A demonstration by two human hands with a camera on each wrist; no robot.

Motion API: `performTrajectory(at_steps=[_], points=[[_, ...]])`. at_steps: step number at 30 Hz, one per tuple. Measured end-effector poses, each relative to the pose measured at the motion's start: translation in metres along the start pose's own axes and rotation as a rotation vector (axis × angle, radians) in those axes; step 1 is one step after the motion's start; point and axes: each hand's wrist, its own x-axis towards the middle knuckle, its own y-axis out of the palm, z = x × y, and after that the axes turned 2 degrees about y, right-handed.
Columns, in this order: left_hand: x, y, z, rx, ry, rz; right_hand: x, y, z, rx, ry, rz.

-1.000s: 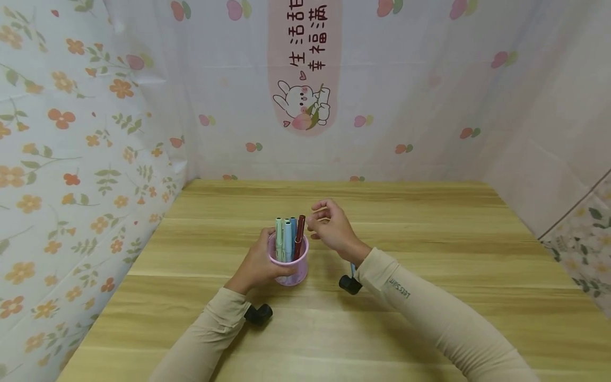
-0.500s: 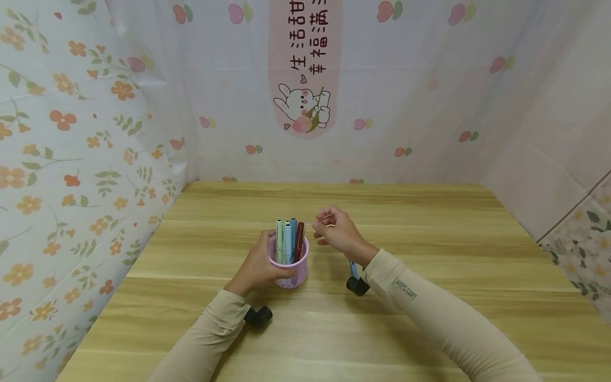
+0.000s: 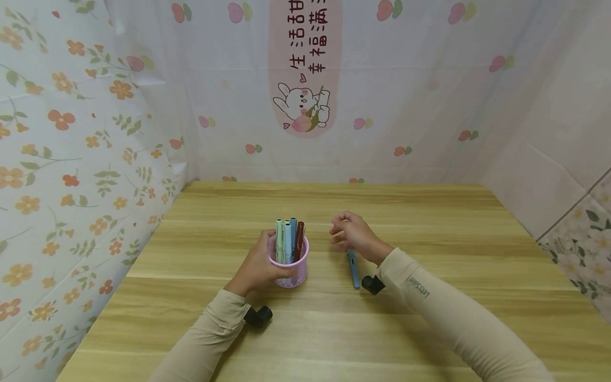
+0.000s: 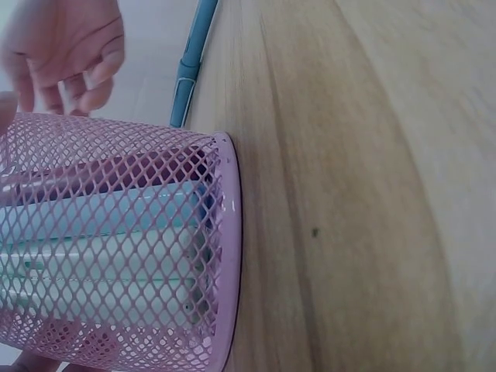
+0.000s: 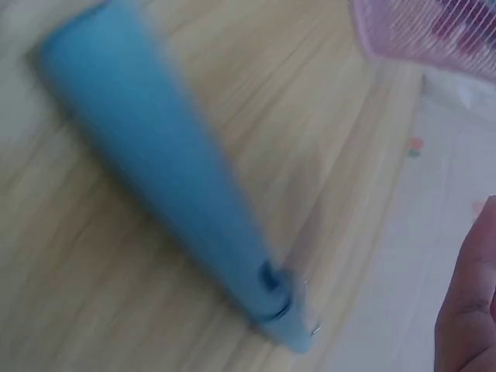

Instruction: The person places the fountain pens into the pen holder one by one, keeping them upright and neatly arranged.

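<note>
A pink mesh pen holder (image 3: 292, 276) stands upright on the table, and my left hand (image 3: 259, 265) grips it round its left side. Inside it several pens stand on end: a dark red pen (image 3: 299, 241), light blue and blue ones, and pale green ones (image 3: 279, 239). To the right of the holder, my right hand (image 3: 355, 233) hovers with loosely bent fingers and nothing in them. Below that hand a blue pen (image 3: 354, 273) lies on the table; its far end is hidden by the hand. In the right wrist view the blue pen (image 5: 170, 170) looks large and blurred.
The wood-grain table (image 3: 305, 339) reaches back to a patterned curtain (image 3: 420, 106). A floral cloth (image 3: 71, 185) hangs along the left side. Black wrist cameras (image 3: 258, 317) stick out by both sleeves.
My right hand has moved away from the holder, rightward and slightly nearer, and more of the lying blue pen shows. My left hand and the holder stay in place.
</note>
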Motion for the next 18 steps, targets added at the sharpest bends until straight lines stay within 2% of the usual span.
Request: performTrajectory(at_steps=[9, 18], points=[[0.001, 0.000, 0.003, -0.001, 0.015, -0.007, 0.006, -0.023, -0.014, -0.088, 0.082, -0.035], [0.001, 0.000, 0.002, -0.024, 0.003, 0.001, 0.008, -0.037, -0.021, -0.142, 0.152, -0.049]])
